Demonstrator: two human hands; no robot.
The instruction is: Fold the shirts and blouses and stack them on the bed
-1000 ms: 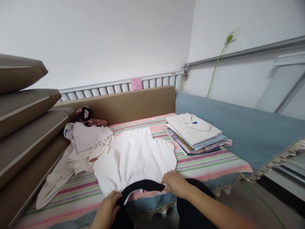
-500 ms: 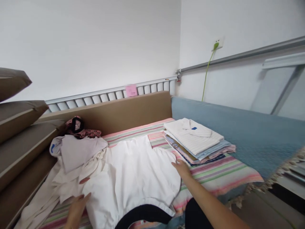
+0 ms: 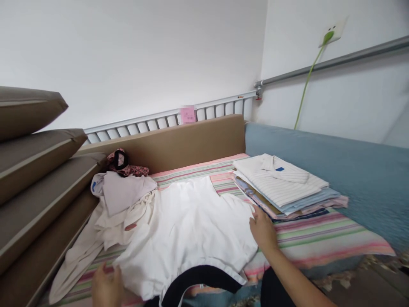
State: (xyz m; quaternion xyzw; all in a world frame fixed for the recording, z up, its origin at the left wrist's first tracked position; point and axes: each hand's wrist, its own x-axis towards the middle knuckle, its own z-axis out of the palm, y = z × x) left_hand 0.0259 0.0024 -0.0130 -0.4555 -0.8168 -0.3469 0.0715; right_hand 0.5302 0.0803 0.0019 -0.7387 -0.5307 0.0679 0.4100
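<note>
A white shirt (image 3: 191, 221) lies spread out, slightly wrinkled, on a striped cover. My right hand (image 3: 263, 230) has its fingertips closed on the edge of the shirt's right sleeve. Beside the left sleeve edge is my left hand (image 3: 108, 286), a little blurred, with thumb and fingers apart and nothing seen between them. A black curved band (image 3: 204, 275) shows along the shirt's lower edge; whether it belongs to the shirt I cannot tell. Crumpled cream and pale lilac clothes (image 3: 128, 194) lie against the shirt's left side.
On the right rests a stack of folded clothes (image 3: 281, 183), a striped white shirt on top. Brown cushions (image 3: 41, 200) are piled at the left. A patterned dark pink cloth (image 3: 136, 170) lies near the brown backrest (image 3: 191, 140). A blue padded side (image 3: 319, 149) bounds the striped cover (image 3: 319, 230).
The view has turned left, so things appear farther right. The shirt's left sleeve now lies spread outward and flatter. My left hand has shifted lower, near that sleeve's end; my right stays at its sleeve.
</note>
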